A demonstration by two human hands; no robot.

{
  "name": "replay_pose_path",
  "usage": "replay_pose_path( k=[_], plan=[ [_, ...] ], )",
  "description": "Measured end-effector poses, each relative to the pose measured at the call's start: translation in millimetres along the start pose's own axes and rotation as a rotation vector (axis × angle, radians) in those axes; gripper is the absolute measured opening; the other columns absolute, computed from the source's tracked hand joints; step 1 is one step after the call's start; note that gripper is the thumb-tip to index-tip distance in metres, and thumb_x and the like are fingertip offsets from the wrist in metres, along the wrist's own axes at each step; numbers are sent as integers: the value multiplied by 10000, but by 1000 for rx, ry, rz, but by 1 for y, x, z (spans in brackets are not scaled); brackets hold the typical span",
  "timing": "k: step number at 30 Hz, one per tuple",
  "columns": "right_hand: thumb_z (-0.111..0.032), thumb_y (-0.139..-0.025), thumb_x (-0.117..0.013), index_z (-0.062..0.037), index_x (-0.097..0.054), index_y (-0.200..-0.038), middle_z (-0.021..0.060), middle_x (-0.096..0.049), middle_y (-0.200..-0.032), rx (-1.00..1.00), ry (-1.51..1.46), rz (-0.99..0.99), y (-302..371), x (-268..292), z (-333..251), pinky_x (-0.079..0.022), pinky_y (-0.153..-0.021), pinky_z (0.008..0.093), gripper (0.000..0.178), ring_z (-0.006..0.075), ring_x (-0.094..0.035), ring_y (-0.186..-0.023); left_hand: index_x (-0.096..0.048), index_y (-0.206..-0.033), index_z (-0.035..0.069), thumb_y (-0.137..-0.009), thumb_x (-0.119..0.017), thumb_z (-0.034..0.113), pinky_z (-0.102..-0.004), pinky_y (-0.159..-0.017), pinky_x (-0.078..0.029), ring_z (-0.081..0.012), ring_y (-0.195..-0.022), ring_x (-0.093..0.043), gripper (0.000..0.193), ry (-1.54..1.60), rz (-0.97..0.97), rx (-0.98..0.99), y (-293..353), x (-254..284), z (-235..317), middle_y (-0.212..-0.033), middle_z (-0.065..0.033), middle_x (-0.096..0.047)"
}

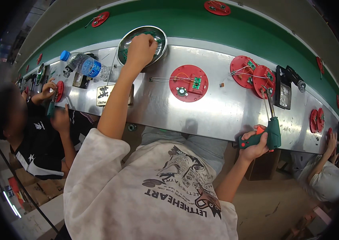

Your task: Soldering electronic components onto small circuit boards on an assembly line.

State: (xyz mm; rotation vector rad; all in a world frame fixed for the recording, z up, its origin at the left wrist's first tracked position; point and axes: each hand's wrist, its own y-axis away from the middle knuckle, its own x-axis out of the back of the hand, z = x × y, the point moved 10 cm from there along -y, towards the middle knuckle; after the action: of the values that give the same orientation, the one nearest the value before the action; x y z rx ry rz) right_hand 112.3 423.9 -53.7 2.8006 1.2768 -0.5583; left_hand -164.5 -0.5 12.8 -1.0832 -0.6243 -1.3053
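My left hand point(140, 49) is inside a round metal bowl point(164, 45) at the far side of the bench, its fingers pinched together. Small green pieces lie in the bowl; what the fingertips hold, if anything, is hidden. My right hand point(256, 149) grips a green soldering gun point(273, 134) with an orange trigger. Its long metal tip points away from me, up to a red disc point(263, 78) that overlaps another red disc point(239, 64). Between my hands lies a red disc point(189, 73) with a green circuit board, a small round part and thin wires.
Left of the bowl lie a clear water bottle point(84, 64) and a square plate point(104, 96). A black holder with a tray point(284, 91) stands at right. A green belt point(177, 24) with red discs runs behind the metal bench point(155, 108). Co-workers point(37, 132) sit on both sides.
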Motion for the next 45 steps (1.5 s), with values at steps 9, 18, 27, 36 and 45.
replay_pose_path(
  k=[9,18,27,36,45],
  plan=[
    [-307,-1011,-492,47,-560,-1062,150,-583,-923,-36,11,-54,0,-3,4,-453,-421,297,364,161,-537,-470,-611,-1002,0,-992,-560,117,-327,-664,-546,-217,-739,-718,128,729,-40,-190,65,12,73,-807,-123,-718],
    [-329,-1011,-494,36,-562,-1065,135,-597,-894,-42,37,-20,2,-1,5,-450,-418,304,374,165,-523,-455,-641,-998,-17,-973,-598,152,-319,-675,-521,-173,-698,-636,176,730,-71,-61,78,-9,69,-806,-120,-683],
    [-335,-1011,-495,34,-556,-1074,135,-603,-909,-56,48,-50,1,-3,7,-449,-414,317,379,166,-518,-452,-724,-939,60,-807,-706,122,-411,-682,-551,-304,-776,-671,147,382,-80,-417,113,-33,108,-861,-101,-664],
    [-319,-1011,-494,35,-552,-1082,145,-605,-933,-55,39,-59,1,-3,6,-451,-409,314,366,170,-520,-453,-731,-950,66,-779,-716,88,-387,-647,-551,-285,-737,-671,173,349,73,-403,119,-33,103,-843,-87,-680],
    [-322,-1004,-504,38,-547,-1081,150,-603,-934,-40,44,-53,0,-4,5,-434,-388,311,371,168,-520,-450,-734,-944,64,-780,-715,92,-392,-648,-553,-282,-735,-675,168,332,77,-380,118,-39,102,-825,-93,-682]
  ],
)
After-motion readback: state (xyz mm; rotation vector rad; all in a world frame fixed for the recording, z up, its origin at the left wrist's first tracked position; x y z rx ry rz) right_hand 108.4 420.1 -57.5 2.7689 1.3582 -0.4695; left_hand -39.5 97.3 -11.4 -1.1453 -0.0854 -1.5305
